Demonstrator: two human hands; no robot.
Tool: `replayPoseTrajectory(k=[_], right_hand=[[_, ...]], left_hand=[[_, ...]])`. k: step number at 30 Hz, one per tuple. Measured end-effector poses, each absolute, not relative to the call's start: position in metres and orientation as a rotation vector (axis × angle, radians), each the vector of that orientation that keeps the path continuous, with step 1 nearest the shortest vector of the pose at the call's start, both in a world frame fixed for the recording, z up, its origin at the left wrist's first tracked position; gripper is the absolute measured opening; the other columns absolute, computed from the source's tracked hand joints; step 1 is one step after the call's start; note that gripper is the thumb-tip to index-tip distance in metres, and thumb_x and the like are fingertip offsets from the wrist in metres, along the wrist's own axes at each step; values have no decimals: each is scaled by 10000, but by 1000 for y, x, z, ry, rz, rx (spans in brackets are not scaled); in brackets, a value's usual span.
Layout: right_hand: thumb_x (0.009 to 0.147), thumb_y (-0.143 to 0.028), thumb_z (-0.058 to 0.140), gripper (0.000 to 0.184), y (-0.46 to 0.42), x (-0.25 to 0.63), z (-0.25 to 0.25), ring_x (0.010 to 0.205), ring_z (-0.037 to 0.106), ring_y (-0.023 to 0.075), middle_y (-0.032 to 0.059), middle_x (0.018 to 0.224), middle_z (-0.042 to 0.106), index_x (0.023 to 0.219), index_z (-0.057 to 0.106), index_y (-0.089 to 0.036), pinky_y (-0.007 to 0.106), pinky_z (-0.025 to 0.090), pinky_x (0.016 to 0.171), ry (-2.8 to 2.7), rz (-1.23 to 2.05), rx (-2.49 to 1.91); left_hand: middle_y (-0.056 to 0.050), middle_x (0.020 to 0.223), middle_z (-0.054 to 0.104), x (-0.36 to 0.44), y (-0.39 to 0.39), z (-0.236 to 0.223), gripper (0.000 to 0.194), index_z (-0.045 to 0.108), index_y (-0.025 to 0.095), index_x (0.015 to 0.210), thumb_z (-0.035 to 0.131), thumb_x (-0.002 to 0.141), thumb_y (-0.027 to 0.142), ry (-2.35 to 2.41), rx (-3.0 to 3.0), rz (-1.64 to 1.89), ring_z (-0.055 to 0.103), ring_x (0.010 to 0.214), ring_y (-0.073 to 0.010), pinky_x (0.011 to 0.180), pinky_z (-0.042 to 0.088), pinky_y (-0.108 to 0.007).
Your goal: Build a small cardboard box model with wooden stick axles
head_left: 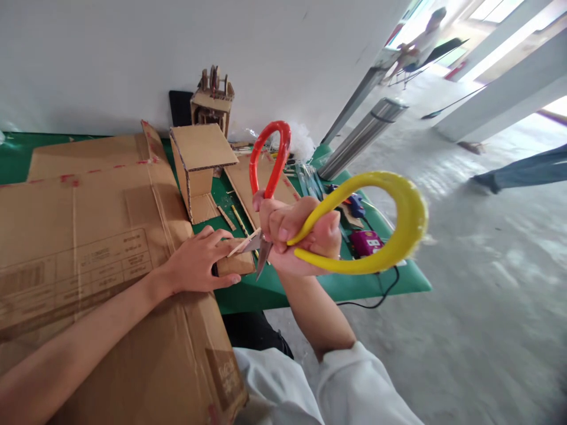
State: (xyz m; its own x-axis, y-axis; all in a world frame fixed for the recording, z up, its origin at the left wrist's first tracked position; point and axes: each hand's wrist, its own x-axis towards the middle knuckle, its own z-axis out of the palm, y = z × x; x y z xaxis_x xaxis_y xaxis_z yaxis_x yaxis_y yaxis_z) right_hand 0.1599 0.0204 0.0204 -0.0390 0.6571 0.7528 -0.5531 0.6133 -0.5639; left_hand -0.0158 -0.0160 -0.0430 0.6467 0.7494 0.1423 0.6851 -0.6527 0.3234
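My right hand (296,230) is closed around a pair of scissors (401,221) with one red and one yellow handle loop. The metal blades point down and left and are spread apart. At the blades, a thin pale strip (243,242) lies by the fingertips of my left hand (199,260). That hand rests at the edge of a large flattened cardboard box, its thumb and fingers on either side of a small cardboard piece (239,265). Whether the strip touches both blades, I cannot tell.
The large cardboard sheet (101,200) covers the left of the green table (398,283). Behind are an open cardboard box form (206,144), a cardboard model (212,103), a steel flask (361,139) and a purple power box (367,242). Other people are on the right.
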Motion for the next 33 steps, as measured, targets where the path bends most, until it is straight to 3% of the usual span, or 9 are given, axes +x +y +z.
replayPoseTrajectory(k=[9,15,33], right_hand=[[986,-519,441,466,21,164,18,330,285,106,-115,336,287,600,457,-259,484,520,762,-1330,962,-73],[966,-531,476,494,19,164,21,399,381,139,-88,320,285,568,410,-245,428,495,696,-1285,939,-121],[934,-485,471,449,17,161,18,370,323,130,-80,330,295,559,423,-243,449,502,690,-1274,967,-112]], left_hand=[[-99,1322,539,-17,-15,-42,661,443,341,1489,473,926,685,1155,2596,361,511,1098,-306,982,445,-518],[-83,1316,537,-17,-15,-39,650,432,396,1497,495,917,683,1161,2564,349,506,1110,-309,937,469,-484],[-79,1344,510,-18,-14,-42,640,433,406,1489,513,915,678,1140,2500,355,493,1116,-292,972,433,-490]])
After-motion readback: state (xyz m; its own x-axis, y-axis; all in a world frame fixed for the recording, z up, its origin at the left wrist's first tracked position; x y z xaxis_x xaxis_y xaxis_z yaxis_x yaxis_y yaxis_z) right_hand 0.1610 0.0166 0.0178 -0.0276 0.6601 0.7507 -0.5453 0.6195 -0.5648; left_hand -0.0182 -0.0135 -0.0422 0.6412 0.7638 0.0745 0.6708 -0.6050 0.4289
